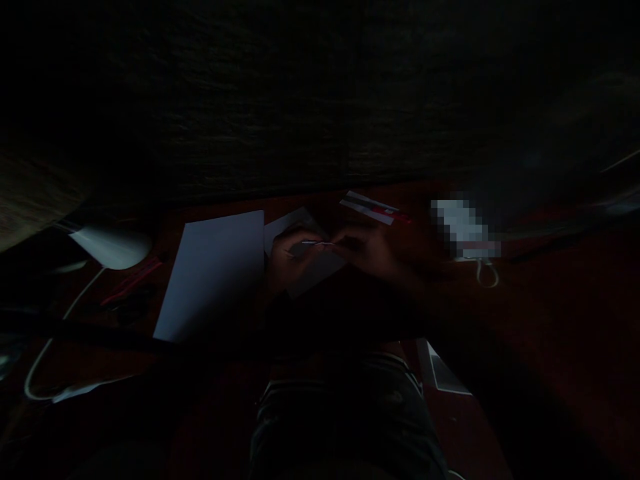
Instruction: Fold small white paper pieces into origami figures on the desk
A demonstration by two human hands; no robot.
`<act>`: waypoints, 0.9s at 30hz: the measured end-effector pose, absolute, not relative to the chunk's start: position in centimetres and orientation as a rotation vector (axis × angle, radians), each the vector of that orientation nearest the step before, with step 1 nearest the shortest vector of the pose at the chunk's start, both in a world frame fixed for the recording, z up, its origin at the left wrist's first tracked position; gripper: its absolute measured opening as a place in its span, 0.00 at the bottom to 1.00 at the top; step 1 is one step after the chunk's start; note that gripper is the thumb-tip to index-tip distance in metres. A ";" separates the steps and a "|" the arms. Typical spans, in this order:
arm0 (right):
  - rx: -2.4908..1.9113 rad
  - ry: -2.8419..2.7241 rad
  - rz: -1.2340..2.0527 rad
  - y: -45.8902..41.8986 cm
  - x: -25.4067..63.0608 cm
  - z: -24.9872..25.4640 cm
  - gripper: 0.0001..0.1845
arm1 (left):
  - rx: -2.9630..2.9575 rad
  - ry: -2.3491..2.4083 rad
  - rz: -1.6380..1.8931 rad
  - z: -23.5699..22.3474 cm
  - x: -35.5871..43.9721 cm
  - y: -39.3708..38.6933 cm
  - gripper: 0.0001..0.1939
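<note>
Large white sheet (220, 267): flat on the reddish-brown tabletop (425, 293), landmark for this entry; its near right part falls into deep shadow.

Slim pale item (315, 243): to the right of the sheet, held between both hands, probably so that each end is steadied; too dim to identify.

Left hand (286, 257): just beside the sheet's right edge, fingers curled, pinching the item's left part.

Right hand (367, 247): farther right of the sheet, fingertips drawn together on the item's right end; exact finger contact is lost in gloom.

Smaller paper (317, 272): right of the sheet, beneath the hands, perhaps kept there as a working surface; partly covered by the left hand.

Pale strip with a red piece (370, 208): right of the sheet, beyond the right hand, likely set aside within reach; markings illegible.

Blurred pale object (463, 227): far right of the sheet, pixelated, identity withheld; a cord loop (487, 273) shows at its near end.

White rounded object (113, 247): left of the sheet, possibly a lamp, with a pale cord (65, 313) trailing nearer the wearer.

Red strip (133, 280): between that object and the sheet; a dark form beside it cannot be made out.
</note>
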State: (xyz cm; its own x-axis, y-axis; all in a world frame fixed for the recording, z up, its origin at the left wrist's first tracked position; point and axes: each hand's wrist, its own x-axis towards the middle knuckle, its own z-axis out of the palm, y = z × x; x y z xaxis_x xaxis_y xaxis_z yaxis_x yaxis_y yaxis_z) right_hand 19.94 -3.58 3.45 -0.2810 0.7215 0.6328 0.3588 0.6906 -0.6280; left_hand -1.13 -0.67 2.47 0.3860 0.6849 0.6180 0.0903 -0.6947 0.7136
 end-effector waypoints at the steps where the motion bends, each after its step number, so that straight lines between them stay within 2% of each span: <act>1: -0.858 -1.906 0.416 -3.7 20.0 3.6 0.16 | 2.095 0.636 1.334 2.6 -1.2 -0.7 0.09; 8: -0.980 -2.029 0.190 -4.2 20.3 4.1 0.19 | 2.293 0.649 1.445 3.2 -1.4 -0.9 0.04; 15: -1.000 -2.113 0.058 -4.4 20.2 3.8 0.16 | 2.427 0.732 1.382 3.3 -1.6 -1.3 0.08; 21: -0.970 -2.048 0.157 -4.2 19.7 3.4 0.12 | 2.102 0.704 1.402 3.2 -1.2 -1.3 0.11; 27: -0.996 -1.984 0.452 -3.8 19.6 3.3 0.09 | 1.751 0.751 1.285 2.0 -0.9 -1.4 0.11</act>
State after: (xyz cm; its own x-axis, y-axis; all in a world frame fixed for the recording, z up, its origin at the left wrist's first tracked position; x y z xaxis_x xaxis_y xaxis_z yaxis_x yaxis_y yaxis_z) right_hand 19.64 -3.79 3.26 -0.3231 0.7846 0.5292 0.4780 0.6179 -0.6243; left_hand -0.85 -1.45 2.01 0.3021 0.8322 0.4650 -0.0034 -0.4868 0.8735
